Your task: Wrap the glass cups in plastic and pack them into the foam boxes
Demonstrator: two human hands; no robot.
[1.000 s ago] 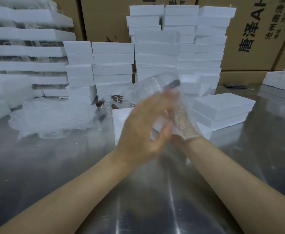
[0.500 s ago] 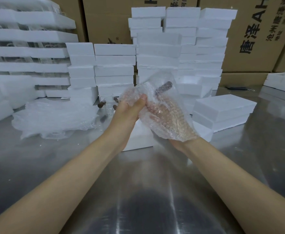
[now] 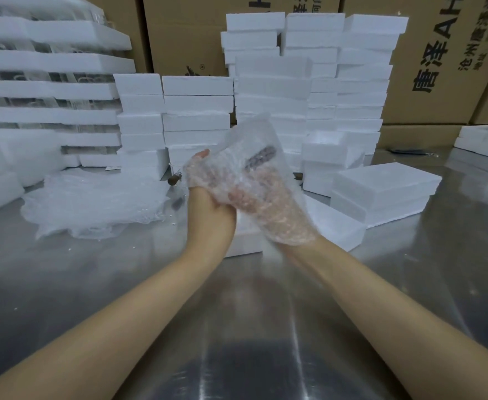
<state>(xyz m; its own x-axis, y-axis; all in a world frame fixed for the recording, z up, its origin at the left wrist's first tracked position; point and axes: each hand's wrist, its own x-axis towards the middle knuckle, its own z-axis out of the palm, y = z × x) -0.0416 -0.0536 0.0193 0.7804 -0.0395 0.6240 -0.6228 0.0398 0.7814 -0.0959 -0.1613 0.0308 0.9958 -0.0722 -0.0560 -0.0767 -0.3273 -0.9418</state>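
Observation:
A glass cup with a dark brown handle [image 3: 261,157] is held above the table, swathed in a sheet of bubble wrap [image 3: 245,145]. My left hand [image 3: 208,203] grips the wrap at the cup's left side, its fingers partly under the plastic. The wrap covers my right hand [image 3: 268,209], which holds the cup from below and the right. Just behind my hands, an open foam box [image 3: 338,229] lies on the steel table. More glass cups with brown handles [image 3: 175,180] stand behind my left hand, mostly hidden.
A loose pile of bubble wrap [image 3: 92,203] lies at the left. Stacks of white foam boxes [image 3: 309,82] fill the back, with two closed ones [image 3: 384,192] at the right. Foam trays holding glassware [image 3: 46,90] rise far left. Cardboard cartons [image 3: 439,59] stand behind.
My left hand moved from in front of the cup to its left side and took hold of the wrap. The wrap now covers more of the cup and both hands.

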